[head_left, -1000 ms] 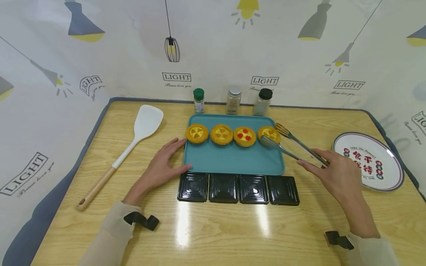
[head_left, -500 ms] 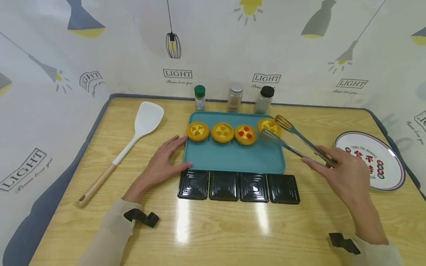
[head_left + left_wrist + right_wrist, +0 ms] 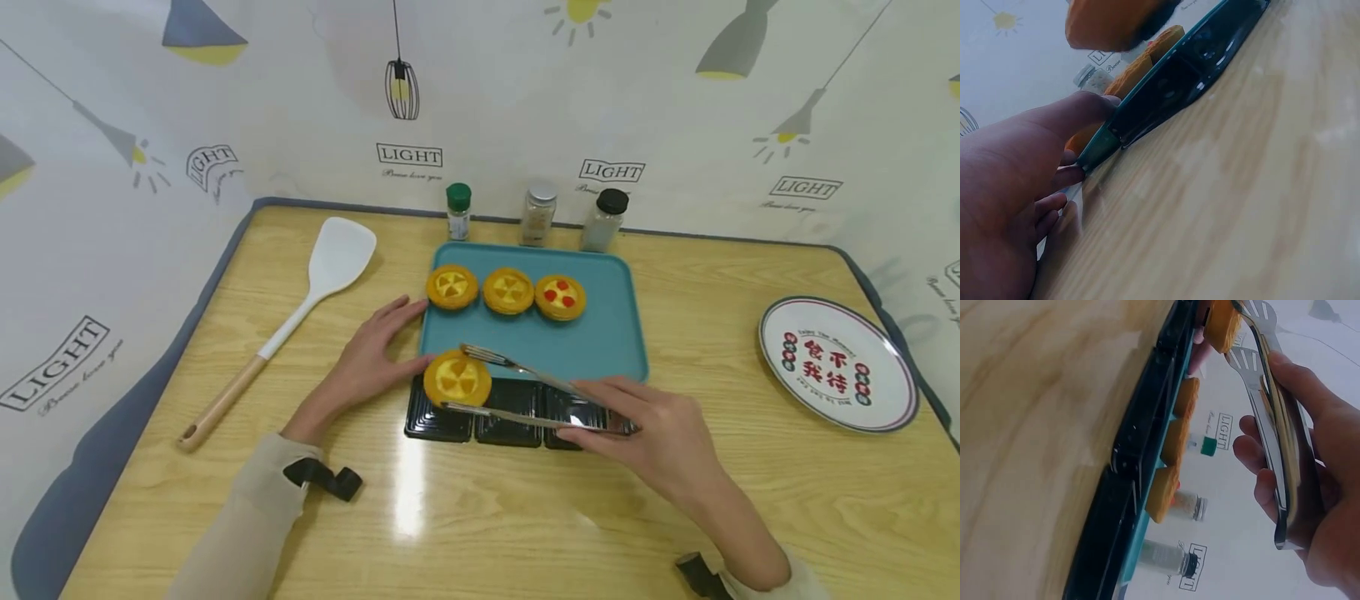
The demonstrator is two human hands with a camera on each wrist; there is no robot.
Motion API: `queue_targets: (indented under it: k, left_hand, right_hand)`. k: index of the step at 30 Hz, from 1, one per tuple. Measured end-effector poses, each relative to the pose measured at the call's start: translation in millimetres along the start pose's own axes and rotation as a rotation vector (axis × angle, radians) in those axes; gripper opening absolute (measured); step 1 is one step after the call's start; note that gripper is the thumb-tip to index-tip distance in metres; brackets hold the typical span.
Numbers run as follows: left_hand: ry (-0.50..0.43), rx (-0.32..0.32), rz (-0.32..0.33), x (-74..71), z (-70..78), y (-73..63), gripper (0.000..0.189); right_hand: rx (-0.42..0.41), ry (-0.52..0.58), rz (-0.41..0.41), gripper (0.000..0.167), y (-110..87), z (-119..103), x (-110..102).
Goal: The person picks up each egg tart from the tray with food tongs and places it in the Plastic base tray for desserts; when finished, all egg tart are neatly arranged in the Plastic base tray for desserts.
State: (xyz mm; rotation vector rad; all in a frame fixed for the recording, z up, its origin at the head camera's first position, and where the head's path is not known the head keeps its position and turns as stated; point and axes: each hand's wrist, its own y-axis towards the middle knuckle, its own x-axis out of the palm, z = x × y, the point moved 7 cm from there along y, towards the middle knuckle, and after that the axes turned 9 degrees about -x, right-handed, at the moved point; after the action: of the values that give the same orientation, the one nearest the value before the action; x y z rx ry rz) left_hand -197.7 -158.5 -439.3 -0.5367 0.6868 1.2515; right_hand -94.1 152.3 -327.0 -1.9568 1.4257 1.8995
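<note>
Right hand (image 3: 652,425) has a grip on the tongs (image 3: 525,417), which hold a tart (image 3: 455,379) just above the leftmost black dish (image 3: 438,427). Left hand (image 3: 373,358)'s kinda spread, touching the blue tray (image 3: 611,333).

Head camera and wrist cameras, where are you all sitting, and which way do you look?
Head: worn on the head, looking forward and down at the table; the left hand, right hand and sleeves show.
Left wrist: worn on that wrist, looking past the left hand, which shows, along the blue tray.
Right wrist: worn on that wrist, looking along the tongs; the right hand shows, plus a bit of the left.
Shared: head and right wrist both see the tongs holding a tart.
</note>
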Motion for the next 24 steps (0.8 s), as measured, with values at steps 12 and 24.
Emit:
queue_targets:
  k: [12, 24]
  left_hand:
    - [-0.001, 0.019, -0.014, -0.7, 3.6, 0.7, 0.082]
    - [-0.017, 0.01, -0.019, -2.2, 4.9, -1.5, 0.082]
  right_hand:
    - [-0.085, -0.039, -0.004, 0.049, 1.8, -14, 21]
    - [-0.101, -0.026, 0.008, 0.051, 0.4, -15, 22]
